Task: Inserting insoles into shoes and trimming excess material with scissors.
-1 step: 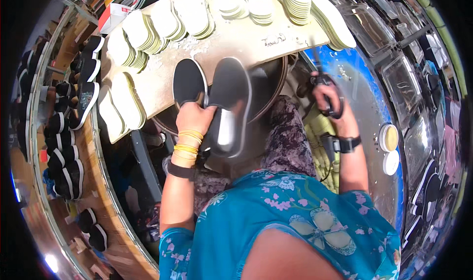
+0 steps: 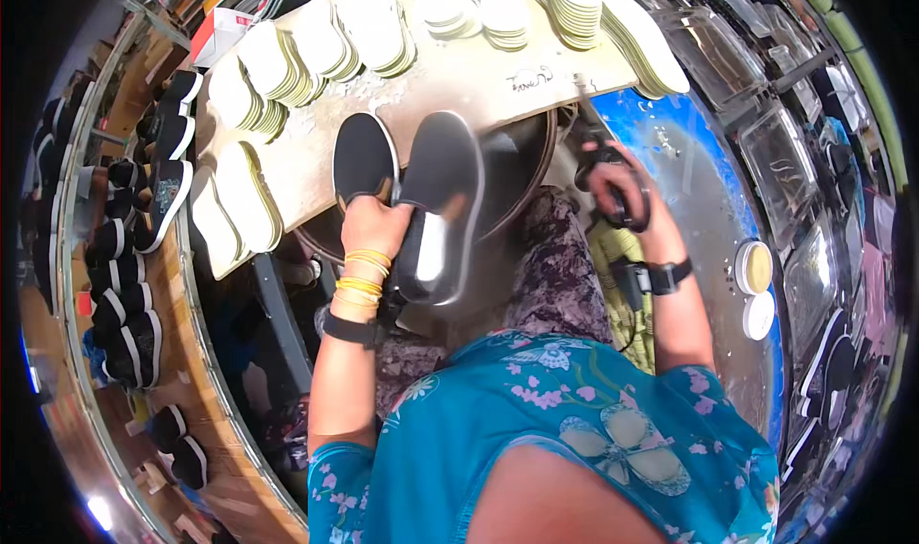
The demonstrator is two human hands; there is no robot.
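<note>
The dark grey slip-on shoe [image 2: 436, 209] has a pale insole visible at its opening. The left hand [image 2: 375, 226] grips it above the lap, wrist bent, toe pointing away toward the worktop [image 2: 459, 75]. The right hand [image 2: 617, 185] is closed around a black tool [image 2: 613, 199].

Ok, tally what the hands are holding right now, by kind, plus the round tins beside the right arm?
Dark slip-on shoes in left hand: 2
Black scissors in right hand: 1
Round tins: 2
Total: 5
</note>
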